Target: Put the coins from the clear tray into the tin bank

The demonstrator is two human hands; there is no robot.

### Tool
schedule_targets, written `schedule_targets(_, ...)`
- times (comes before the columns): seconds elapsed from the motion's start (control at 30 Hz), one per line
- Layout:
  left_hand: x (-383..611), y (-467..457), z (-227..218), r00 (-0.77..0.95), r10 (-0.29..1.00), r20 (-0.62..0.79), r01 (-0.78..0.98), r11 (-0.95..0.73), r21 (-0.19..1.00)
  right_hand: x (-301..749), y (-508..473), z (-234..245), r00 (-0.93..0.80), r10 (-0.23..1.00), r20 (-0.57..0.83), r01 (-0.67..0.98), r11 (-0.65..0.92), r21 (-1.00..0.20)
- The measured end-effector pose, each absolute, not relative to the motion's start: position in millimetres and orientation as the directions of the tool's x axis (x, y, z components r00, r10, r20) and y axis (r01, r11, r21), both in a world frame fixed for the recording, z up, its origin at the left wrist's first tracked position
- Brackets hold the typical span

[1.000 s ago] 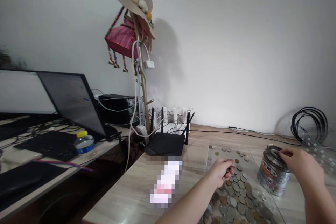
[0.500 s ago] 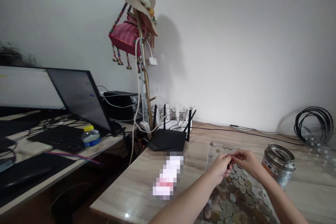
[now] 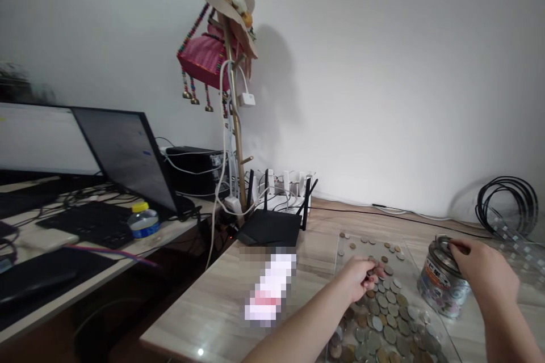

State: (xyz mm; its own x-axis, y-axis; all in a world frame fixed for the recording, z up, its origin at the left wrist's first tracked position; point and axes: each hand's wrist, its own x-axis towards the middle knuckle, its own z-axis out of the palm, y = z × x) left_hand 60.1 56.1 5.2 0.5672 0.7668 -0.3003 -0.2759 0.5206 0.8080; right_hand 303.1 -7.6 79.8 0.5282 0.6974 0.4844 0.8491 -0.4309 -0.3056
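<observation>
My right hand (image 3: 483,266) is at the top of a round metal tin (image 3: 440,281) with a printed label and a wire handle. Its thumb and finger pinch a coin at the lid, though the coin is mostly hidden by the fingers. Over the spread of coins, my left hand (image 3: 361,279) is half curled, with coins partly showing between its fingers. Many silver and brass-coloured coins (image 3: 389,317) lie loosely on a clear sheet (image 3: 409,255), below and to the right of the left hand.
Left of the coins, a blurred-out bright rectangle (image 3: 270,289) lies on the wooden table (image 3: 204,306). Behind it stands a black router (image 3: 270,227) with upright antennas. A coiled black cable (image 3: 506,204) rests at the back right. A laptop (image 3: 123,159) and a bottle (image 3: 143,220) occupy the left desk.
My right hand has left my left hand and moved right to the tin's lid. My left hand stays over the coins, its fingers slightly looser.
</observation>
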Motion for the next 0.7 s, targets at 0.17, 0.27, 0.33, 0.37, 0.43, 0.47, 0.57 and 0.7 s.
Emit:
schedule_targets(0.17, 56.7, 47.9, 11.9, 0.651, 0.742, -0.161, -0.155, 0.338, 0.928, 253.6, -1.7, 79.7, 0.323, 0.609, 0.724, 0.935, -0.089, -0.343)
schedule_targets(0.27, 55.9, 44.0, 12.5, 0.66, 0.745, -0.095, -0.174, 0.275, 0.946, 220.5, 8.4, 69.5, 0.064, 0.861, 0.504, 0.862, 0.206, -0.463)
schedule_targets(0.33, 56.5, 42.1, 12.7, 0.676, 0.732, -0.086, -0.18, 0.278, 0.944, 205.4, 15.2, 61.7, -0.143, 0.919, 0.368, 0.767, 0.338, -0.545)
schedule_targets(0.37, 57.0, 41.6, 12.8, 0.687, 0.722, -0.087, -0.181, 0.287, 0.941, 200.9, 17.7, 58.9, -0.208, 0.923, 0.324, 0.722, 0.369, -0.586)
schedule_targets(0.43, 58.1, 41.7, 12.9, 0.711, 0.696, -0.097, -0.183, 0.317, 0.931, 198.7, 19.6, 56.9, -0.248, 0.926, 0.284, 0.668, 0.376, -0.642)
schedule_targets(0.47, 58.5, 42.5, 12.7, 0.722, 0.683, -0.112, -0.183, 0.345, 0.921, 201.1, 18.7, 58.1, -0.22, 0.929, 0.297, 0.671, 0.365, -0.645)
schedule_targets(0.57, 58.3, 48.4, 10.4, 0.746, 0.62, -0.243, -0.188, 0.547, 0.816, 222.7, 9.2, 68.0, 0.055, 0.858, 0.51, 0.812, 0.259, -0.522)
schedule_targets(0.7, 55.9, 58.4, 4.1, 0.676, 0.621, -0.396, -0.358, 0.747, 0.561, 275.3, -7.2, 80.1, 0.443, 0.601, 0.665, 0.894, -0.244, -0.376)
